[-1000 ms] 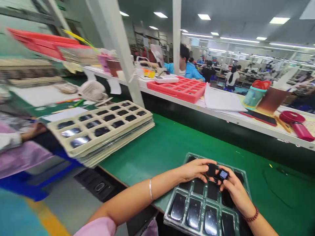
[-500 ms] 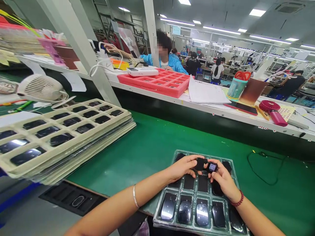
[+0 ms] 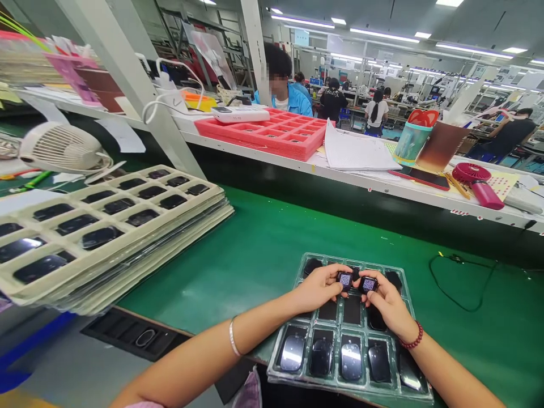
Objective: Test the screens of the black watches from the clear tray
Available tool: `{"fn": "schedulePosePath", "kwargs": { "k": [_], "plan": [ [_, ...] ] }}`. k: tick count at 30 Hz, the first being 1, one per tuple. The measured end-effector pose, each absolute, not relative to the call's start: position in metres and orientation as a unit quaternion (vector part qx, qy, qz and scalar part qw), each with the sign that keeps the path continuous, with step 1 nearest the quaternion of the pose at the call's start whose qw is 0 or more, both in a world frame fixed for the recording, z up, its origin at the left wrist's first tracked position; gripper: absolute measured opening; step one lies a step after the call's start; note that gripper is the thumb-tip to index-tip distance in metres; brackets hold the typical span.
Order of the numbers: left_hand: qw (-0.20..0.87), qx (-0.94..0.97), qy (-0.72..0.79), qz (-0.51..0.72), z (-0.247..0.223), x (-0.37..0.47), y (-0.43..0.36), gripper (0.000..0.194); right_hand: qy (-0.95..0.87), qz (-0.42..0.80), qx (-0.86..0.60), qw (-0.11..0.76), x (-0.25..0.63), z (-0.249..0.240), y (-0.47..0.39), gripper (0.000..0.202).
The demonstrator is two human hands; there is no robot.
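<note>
My left hand (image 3: 322,288) grips a small dark watch-like device (image 3: 345,280) whose lit screen shows a square code. Beside it, my right hand (image 3: 387,297) pinches a second such device (image 3: 368,284), also showing a code. Both are held close together over the far part of a clear plastic tray (image 3: 272,371). Dark rounded pieces (image 3: 351,361) lie in the tray's near row of compartments. In the middle row, some compartments show flat black bottoms, and my hands partly cover the far row.
A stack of cream trays (image 3: 170,218) with dark pieces stands at the left, near a white fan (image 3: 63,148). Across the back runs a shelf (image 3: 263,156) with a red foam tray (image 3: 293,148). A black cable (image 3: 457,306) lies right. A person (image 3: 289,99) sits beyond the shelf.
The device in my left hand now shows a lit code where its face was dark before. The view has shifted slightly, and the person beyond the shelf has drawn back an outstretched arm.
</note>
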State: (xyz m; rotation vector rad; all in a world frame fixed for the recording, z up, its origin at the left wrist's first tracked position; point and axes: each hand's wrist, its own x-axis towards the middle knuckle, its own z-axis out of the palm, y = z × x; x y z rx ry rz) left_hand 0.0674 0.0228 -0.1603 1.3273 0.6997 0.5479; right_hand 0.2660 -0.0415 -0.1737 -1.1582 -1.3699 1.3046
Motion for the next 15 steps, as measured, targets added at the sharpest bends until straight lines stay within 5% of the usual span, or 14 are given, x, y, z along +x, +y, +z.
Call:
{"fn": "schedulePosePath", "kwargs": {
  "k": [15],
  "plan": [
    [0.661, 0.632, 0.335, 0.226, -0.1558, 0.0668, 0.0198, 0.026, -0.537, 0.553, -0.467, 0.434, 0.2637, -0.1734, -0.0423, 0.031]
  ]
}}
